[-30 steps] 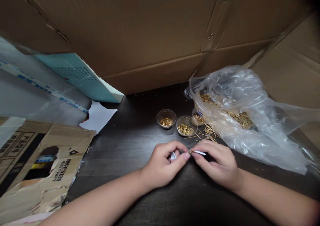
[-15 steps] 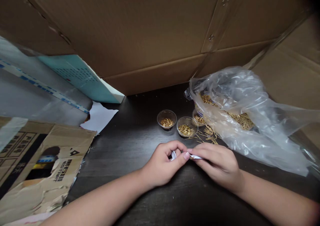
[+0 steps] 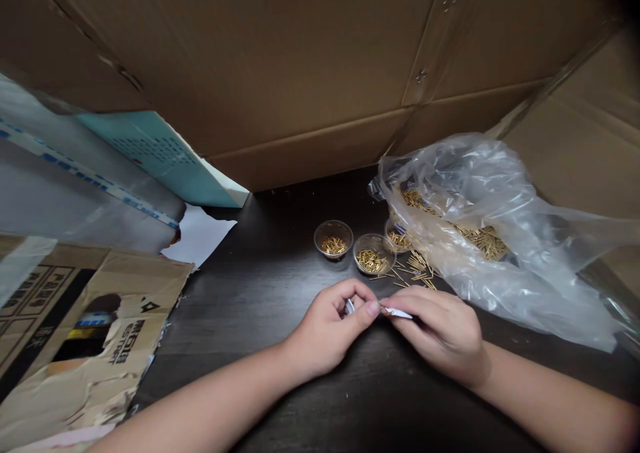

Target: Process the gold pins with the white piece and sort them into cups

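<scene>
My left hand [image 3: 330,329] is closed in a pinch, thumb against forefinger. A small whitish-grey piece [image 3: 349,305] shows inside its curled fingers; its kind is unclear. My right hand [image 3: 440,329] is closed too, its fingertips meeting those of the left. Under its fingers sticks out a small white pointed piece [image 3: 400,313], with a tiny brass-coloured bit beside it. What lies between the fingertips is mostly hidden. Just beyond the hands stand clear plastic cups of small brass pieces: a left cup [image 3: 333,223], a middle cup [image 3: 358,263] and a back cup [image 3: 387,226]. Loose brass pins [image 3: 419,264] lie beside them.
A clear plastic bag [image 3: 545,266] with many brass pins spreads over the right of the dark table [image 3: 240,286]. Cardboard walls [image 3: 300,59] rise behind and at the right. A torn carton [image 3: 115,386], a light-blue box [image 3: 155,153] and white paper [image 3: 200,236] are at the left.
The fingertips have shifted slightly, and a little more of the white piece shows under my right hand. The cups, pins and bag have not moved.
</scene>
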`<control>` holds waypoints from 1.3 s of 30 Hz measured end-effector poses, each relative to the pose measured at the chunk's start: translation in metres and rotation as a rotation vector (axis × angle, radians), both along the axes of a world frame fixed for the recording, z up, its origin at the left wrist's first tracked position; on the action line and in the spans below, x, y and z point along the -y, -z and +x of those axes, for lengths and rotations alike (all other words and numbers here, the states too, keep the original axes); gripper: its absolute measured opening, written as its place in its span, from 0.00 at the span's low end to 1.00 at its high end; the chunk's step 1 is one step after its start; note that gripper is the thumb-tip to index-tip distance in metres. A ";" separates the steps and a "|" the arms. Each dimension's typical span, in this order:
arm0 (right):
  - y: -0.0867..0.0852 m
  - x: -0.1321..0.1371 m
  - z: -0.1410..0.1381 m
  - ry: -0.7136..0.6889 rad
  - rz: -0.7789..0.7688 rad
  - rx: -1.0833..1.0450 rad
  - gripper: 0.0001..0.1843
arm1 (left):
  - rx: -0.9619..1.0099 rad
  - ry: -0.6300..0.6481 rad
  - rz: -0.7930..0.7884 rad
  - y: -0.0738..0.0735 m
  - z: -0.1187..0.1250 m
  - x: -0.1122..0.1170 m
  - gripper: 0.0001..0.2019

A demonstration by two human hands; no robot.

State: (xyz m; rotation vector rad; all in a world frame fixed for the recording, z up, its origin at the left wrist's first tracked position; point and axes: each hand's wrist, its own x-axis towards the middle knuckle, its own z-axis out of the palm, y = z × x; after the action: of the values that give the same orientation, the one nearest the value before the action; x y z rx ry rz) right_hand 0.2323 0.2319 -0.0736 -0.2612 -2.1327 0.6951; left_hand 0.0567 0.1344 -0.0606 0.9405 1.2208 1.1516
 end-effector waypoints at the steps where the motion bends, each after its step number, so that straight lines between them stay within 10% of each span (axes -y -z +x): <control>1: 0.000 0.000 0.000 0.012 -0.016 -0.002 0.10 | 0.077 0.000 -0.010 0.001 0.002 0.001 0.18; 5: 0.000 -0.003 -0.001 0.068 -0.085 -0.019 0.08 | 0.301 -0.025 0.026 0.006 0.006 0.001 0.18; 15: -0.003 -0.002 -0.004 -0.019 -0.170 -0.038 0.07 | 0.154 -0.021 -0.014 0.004 0.004 -0.001 0.18; 29: 0.002 0.001 -0.001 -0.009 -0.052 0.033 0.07 | -0.310 -0.189 0.149 0.003 0.006 0.004 0.07; 39: 0.009 0.002 -0.002 -0.040 -0.070 0.107 0.07 | -0.767 -0.046 0.504 0.007 -0.005 0.003 0.06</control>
State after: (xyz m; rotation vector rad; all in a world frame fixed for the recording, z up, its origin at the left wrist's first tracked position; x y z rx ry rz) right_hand 0.2299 0.2300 -0.0824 -0.3001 -2.2231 0.7958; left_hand 0.0518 0.1315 -0.0675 1.8574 1.5773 1.1975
